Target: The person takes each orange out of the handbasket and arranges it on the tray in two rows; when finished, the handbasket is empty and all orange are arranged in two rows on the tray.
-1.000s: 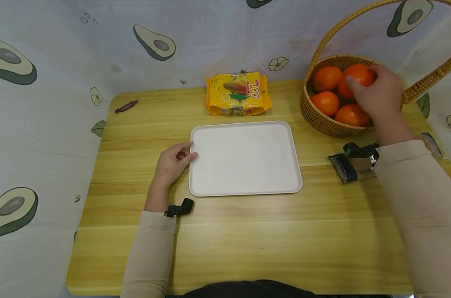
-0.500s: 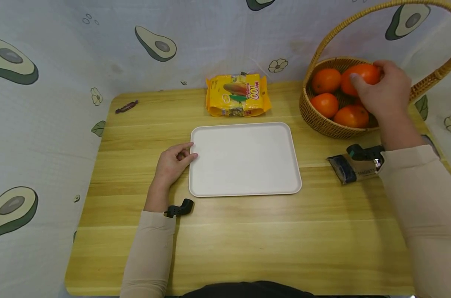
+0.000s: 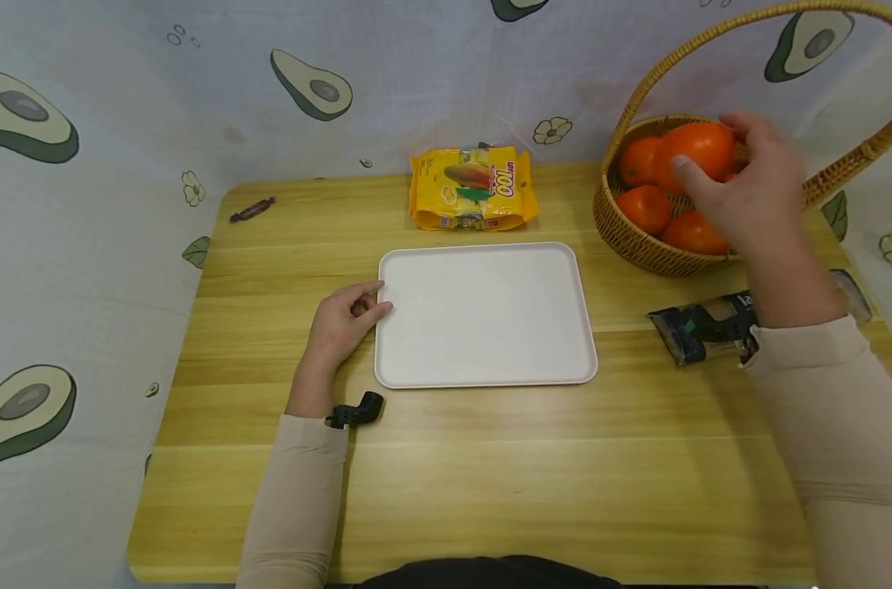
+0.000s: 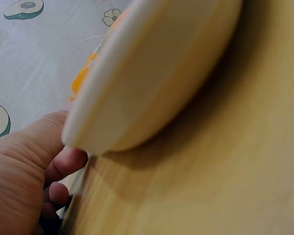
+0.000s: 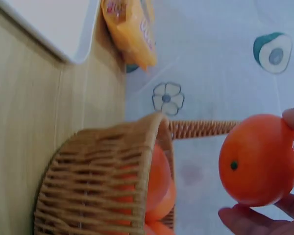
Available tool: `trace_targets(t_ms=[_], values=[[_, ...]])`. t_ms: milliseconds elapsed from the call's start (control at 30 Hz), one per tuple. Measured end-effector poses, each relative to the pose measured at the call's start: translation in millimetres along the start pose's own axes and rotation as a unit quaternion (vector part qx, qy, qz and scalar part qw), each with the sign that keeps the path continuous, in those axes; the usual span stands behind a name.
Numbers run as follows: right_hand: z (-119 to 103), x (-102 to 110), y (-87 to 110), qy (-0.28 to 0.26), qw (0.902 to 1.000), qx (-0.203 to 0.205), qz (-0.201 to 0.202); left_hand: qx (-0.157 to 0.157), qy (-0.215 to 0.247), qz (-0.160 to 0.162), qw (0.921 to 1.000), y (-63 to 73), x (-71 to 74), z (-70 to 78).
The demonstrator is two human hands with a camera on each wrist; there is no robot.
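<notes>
My right hand (image 3: 763, 192) grips an orange (image 5: 260, 160) with thumb and fingers; the right wrist view shows it lifted above the rim of the wicker basket (image 5: 95, 171). Several more oranges (image 3: 643, 209) lie inside that basket at the back right. At the table's middle is a white rectangular tray (image 3: 486, 315). My left hand (image 3: 340, 323) pinches the tray's left edge between thumb and fingers. From the left wrist, the tray's outer wall (image 4: 152, 63) fills the upper middle, with the thumb (image 4: 44, 134) against its rim.
Behind the tray lies a yellow snack packet (image 3: 471, 188) with a mango picture. A small wrapped candy (image 3: 252, 209) is at the back left. Under the right forearm lies a dark-ended clear packet (image 3: 682, 331). The basket's tall handle (image 3: 655, 69) arches over the oranges and the right hand.
The right hand has raised the orange out from among the others, and it now sits higher and slightly left in the head view. The left hand and tray have stayed put.
</notes>
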State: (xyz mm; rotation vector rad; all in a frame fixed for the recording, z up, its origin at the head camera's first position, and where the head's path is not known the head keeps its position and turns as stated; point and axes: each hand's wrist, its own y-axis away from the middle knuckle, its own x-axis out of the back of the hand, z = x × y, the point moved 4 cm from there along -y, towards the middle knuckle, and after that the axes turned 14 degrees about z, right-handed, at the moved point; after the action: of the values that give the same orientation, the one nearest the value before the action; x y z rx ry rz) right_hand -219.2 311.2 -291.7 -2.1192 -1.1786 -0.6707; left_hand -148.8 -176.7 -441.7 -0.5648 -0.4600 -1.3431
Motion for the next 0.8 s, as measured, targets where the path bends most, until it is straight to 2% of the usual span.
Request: trace_targets(t_ms=[167,533,700,800], values=[[-16,-9,19.2,-0.026,0.9988,0.032,-0.025,-0.001,0.001,0.001,1.0,0.2,0.3,0.2],[-37,-42,61.6,-0.06,0.995,0.071,-0.037,0.004,0.004,-0.003,1.0,-1.4,-0.2,-0.8],[-42,-62,83.3,-0.107,0.9895,0.07,-0.067,0.005,0.002,-0.004,1.0,-1.4,0.0,-0.8],[-48,-76,98.8,-0.114,0.9847,0.091,-0.095,0.008,0.001,-0.004,1.0,-0.7,0.3,-0.7]])
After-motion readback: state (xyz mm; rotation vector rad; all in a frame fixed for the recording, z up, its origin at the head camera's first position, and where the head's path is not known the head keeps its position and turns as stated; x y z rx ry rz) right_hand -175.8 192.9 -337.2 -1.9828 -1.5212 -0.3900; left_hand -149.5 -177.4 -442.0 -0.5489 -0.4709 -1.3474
